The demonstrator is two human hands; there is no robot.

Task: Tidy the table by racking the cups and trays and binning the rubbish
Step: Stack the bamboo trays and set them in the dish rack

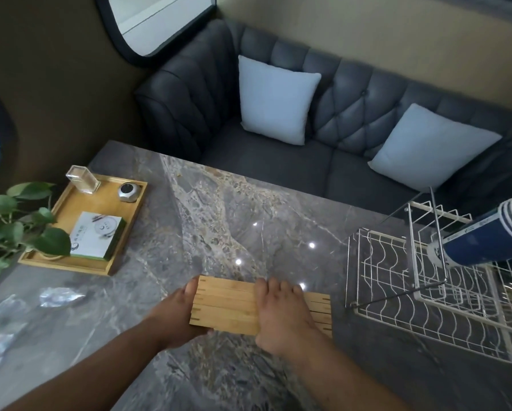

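Note:
A stack of several wooden trays (pixel 228 307) stands on edge on the marble table (pixel 219 221), near its front middle. My left hand (pixel 180 318) grips the stack's left end. My right hand (pixel 281 318) lies over the top of the stack, fingers curled on the far side. A white wire rack (pixel 426 310) stands at the right. Stacked blue paper cups (pixel 486 235) lie tilted on the rack's upper tier. Crumpled clear plastic wrappers (pixel 60 296) lie at the left front of the table.
A larger wooden tray (pixel 121 247) at the left holds a white box, a clear acrylic holder and a small silver device. A leafy plant (pixel 17 226) overhangs the left edge. Behind the table is a dark sofa (pixel 352 126) with two pale cushions.

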